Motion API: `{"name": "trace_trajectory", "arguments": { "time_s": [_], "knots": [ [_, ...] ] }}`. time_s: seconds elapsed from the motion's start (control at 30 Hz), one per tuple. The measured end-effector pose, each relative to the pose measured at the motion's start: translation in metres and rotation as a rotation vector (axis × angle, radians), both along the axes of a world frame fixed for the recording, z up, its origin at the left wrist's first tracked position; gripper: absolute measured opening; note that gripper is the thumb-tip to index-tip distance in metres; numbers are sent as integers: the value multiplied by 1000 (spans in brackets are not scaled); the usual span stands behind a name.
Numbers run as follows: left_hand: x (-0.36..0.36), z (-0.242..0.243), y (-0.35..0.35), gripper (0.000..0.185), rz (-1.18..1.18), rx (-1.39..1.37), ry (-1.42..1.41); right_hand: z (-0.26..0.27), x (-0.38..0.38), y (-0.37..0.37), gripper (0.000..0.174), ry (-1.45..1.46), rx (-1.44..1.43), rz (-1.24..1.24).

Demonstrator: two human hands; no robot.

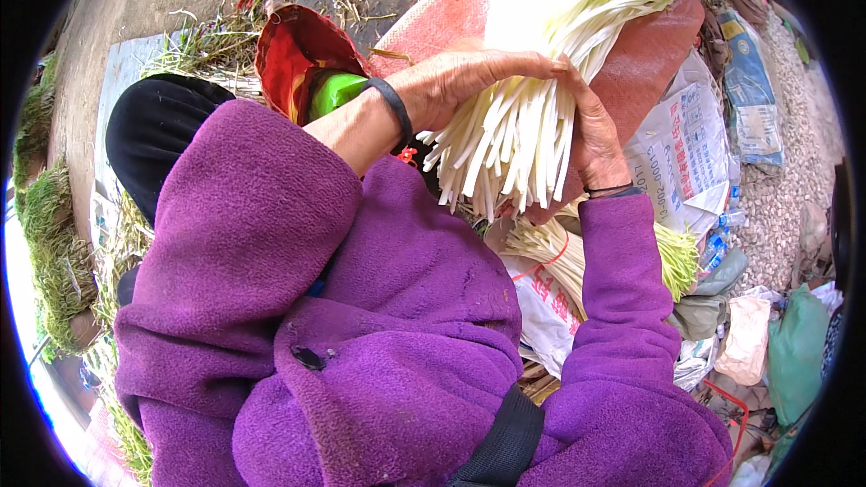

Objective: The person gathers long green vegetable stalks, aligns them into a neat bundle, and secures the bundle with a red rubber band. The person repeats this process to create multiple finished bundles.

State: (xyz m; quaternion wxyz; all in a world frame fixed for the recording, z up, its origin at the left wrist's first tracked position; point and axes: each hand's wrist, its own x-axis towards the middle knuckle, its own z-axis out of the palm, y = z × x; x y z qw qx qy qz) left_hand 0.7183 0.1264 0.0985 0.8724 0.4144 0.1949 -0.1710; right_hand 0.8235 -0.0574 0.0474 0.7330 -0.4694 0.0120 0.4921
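Note:
Both hands clasp a thick bunch of long vegetable stalks [514, 128], white at the cut ends and pale yellow-green at the far leafy end. My left hand [460, 81] reaches across from the left, a black band on its wrist, its thumb over the top of the bunch. On the right side of the bunch is my right hand [595, 128], its thumb meeting the other hand's. The bunch lies over a salmon-coloured woven sack [433, 10]. A second bunch of stalks [568, 257], tied with red string, lies beneath my right forearm.
A red bag [304, 34] with a green package inside stands left of my left hand. Printed white sacks [683, 149] and a blue packet [751, 95] lie at right, near plastic bottles [716, 250] and a green bag [797, 352]. Grass heaps [54, 257] line the far left.

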Motion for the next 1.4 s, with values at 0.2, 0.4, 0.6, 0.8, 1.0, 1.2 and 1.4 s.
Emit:
{"name": "trace_trajectory", "arguments": {
  "time_s": [0.2, 0.4, 0.6, 0.8, 1.0, 1.2, 1.4],
  "knots": [
    [2, -2, 0, 52, -3, 54, -32, 5, -7, 8, 64, 23, 9, -38],
    [1, 1, -3, 45, 3, 18, -48, 17, -16, 17, 64, 77, 46, -72],
    [-6, 7, -1, 42, 55, 21, -69, 30, -28, 27, 58, 87, 58, -121],
    [-21, 12, -7, 38, 119, 32, -172, 49, -44, 24, 51, 105, 83, -120],
    [-44, 37, -2, 37, 245, 43, -305, 82, -54, 40, 42, 0, 82, -93],
    [-84, 86, 24, 40, 393, 429, -536, 139, -67, 76, 37, -267, 69, 15],
    [-140, 133, 44, 40, 751, 469, -707, 201, -98, 143, 40, -477, 189, 279]
  ]
}}
